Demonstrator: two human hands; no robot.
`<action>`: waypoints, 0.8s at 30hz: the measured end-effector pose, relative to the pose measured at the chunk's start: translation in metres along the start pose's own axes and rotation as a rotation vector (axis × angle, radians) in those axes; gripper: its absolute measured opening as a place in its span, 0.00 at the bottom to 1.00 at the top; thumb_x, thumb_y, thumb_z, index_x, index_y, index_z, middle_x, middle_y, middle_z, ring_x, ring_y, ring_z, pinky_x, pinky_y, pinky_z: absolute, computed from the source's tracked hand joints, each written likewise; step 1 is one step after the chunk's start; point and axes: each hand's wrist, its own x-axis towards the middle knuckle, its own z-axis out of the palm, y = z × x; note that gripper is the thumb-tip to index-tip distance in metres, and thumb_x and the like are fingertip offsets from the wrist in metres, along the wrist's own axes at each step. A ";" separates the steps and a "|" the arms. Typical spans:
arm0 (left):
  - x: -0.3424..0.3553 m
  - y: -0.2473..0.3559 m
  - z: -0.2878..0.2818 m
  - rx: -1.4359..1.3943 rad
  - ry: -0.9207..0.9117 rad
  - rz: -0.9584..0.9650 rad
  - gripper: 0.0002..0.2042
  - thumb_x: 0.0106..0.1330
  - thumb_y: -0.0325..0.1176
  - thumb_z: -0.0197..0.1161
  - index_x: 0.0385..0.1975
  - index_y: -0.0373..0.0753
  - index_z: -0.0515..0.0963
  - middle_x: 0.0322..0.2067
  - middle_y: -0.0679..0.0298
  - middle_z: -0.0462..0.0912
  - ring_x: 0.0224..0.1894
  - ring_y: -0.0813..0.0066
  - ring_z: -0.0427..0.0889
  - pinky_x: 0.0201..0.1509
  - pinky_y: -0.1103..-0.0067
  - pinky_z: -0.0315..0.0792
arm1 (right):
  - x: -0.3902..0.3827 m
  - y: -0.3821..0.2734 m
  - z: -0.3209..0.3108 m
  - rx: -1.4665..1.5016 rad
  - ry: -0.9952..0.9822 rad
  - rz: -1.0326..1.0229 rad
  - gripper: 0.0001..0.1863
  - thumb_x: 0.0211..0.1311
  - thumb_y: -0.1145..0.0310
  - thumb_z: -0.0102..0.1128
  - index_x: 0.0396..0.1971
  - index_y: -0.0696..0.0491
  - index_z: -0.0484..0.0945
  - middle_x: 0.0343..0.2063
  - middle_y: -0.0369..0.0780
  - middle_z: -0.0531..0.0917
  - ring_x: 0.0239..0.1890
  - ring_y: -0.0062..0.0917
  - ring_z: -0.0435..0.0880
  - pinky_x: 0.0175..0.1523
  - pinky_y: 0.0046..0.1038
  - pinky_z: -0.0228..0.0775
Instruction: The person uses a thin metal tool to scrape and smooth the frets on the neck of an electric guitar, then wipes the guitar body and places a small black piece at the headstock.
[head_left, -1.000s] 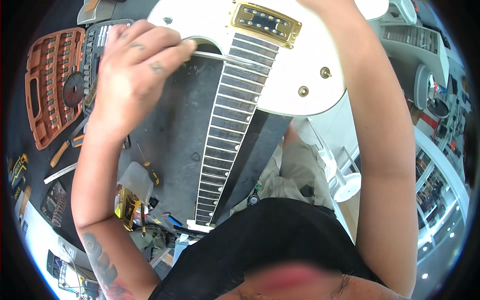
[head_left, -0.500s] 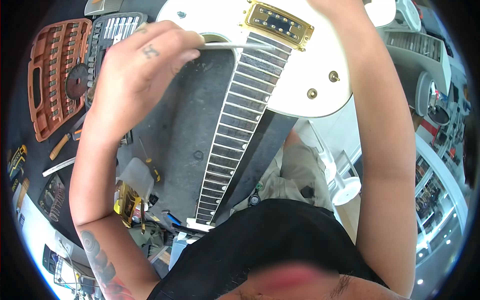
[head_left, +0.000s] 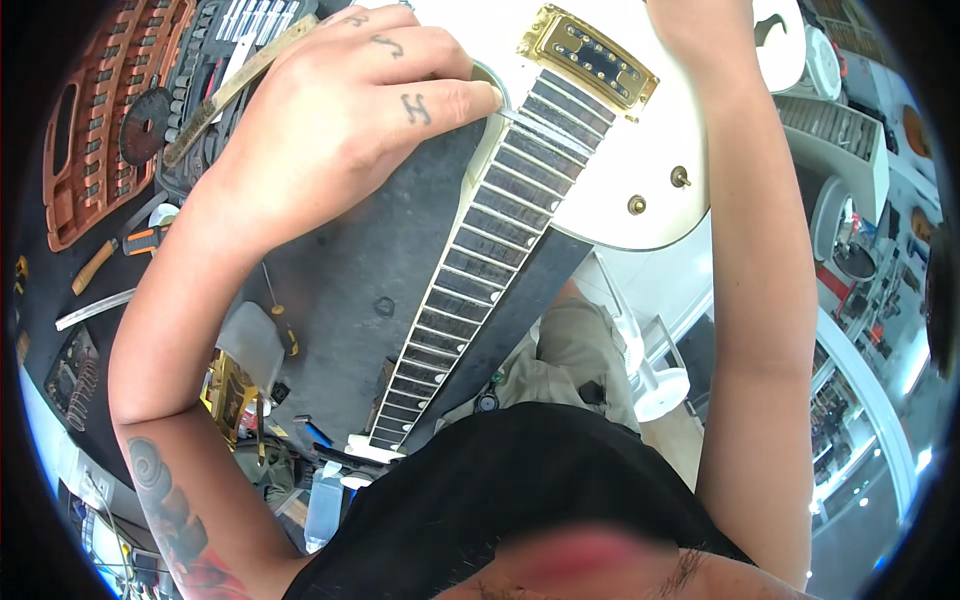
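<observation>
A white electric guitar [head_left: 655, 150] lies with its body away from me and its neck running towards me. Near the body end of the dark fretboard [head_left: 490, 225], my left hand [head_left: 350, 110] pinches a thin, pale metal rod-like tool [head_left: 548, 131]. The tool lies across the upper frets; most of its grip end is hidden by my fingers. A gold-framed pickup [head_left: 590, 62] sits just beyond the fretboard. My right hand [head_left: 690, 25] is over the far part of the guitar body, its fingers cut off by the top edge, so its grip is hidden.
On the dark bench [head_left: 345, 270] at left are an orange tool case [head_left: 100, 130], a socket set [head_left: 240, 35], a long worn strip [head_left: 230, 95], a round dark disc [head_left: 146, 127] and a wooden-handled tool [head_left: 95, 265]. A white chair [head_left: 655, 385] stands on the floor at right.
My left hand has shifted right and turned with its back more upward. The tool's visible end now lies slantwise over the upper frets. The whole view has shifted slightly.
</observation>
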 end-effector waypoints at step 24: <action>0.020 0.003 -0.010 -0.071 -0.188 0.007 0.20 0.54 0.19 0.72 0.49 0.38 0.88 0.38 0.60 0.86 0.41 0.59 0.85 0.45 0.67 0.79 | 0.000 0.004 -0.001 -0.028 -0.004 0.016 0.22 0.77 0.52 0.66 0.54 0.57 0.84 0.57 0.49 0.84 0.66 0.47 0.78 0.74 0.47 0.66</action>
